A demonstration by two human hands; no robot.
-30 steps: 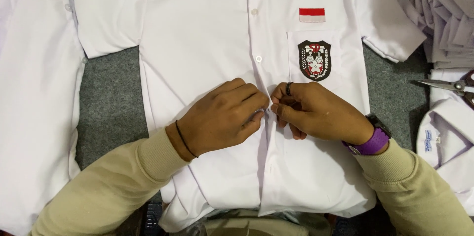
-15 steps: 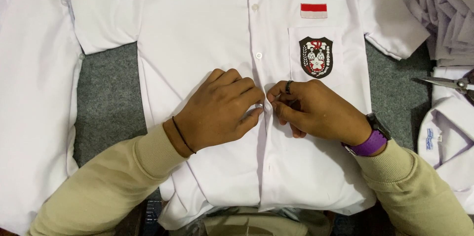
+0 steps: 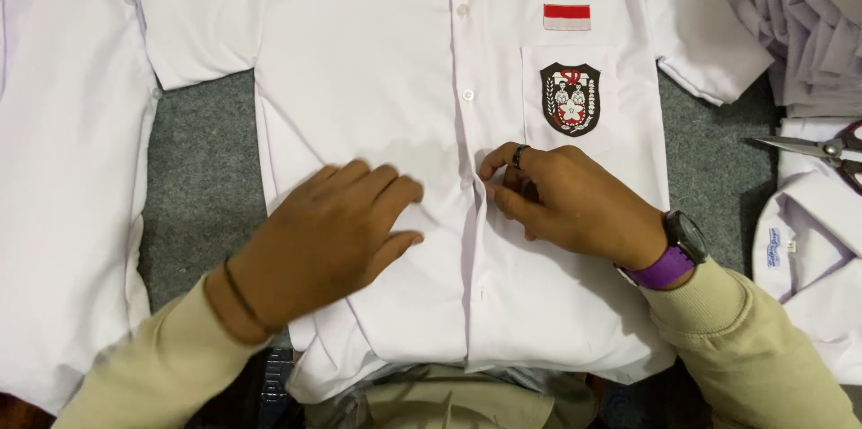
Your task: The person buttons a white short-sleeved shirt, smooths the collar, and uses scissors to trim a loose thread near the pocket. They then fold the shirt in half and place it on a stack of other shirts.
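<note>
Shirt (image 3: 377, 79) lies collar away, both hands flat on it

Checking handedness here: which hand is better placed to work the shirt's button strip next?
Probably the right hand: its fingertips pinch the shirt at the button strip, while the left hand lies flat beside it.

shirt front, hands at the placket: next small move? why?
Probably move down to the next button. The right hand pinches the placket of the white shirt just below the two closed buttons, while the left hand lies flat on the front panel beside it. Below the fingers the placket runs on with no closed button visible.
</note>
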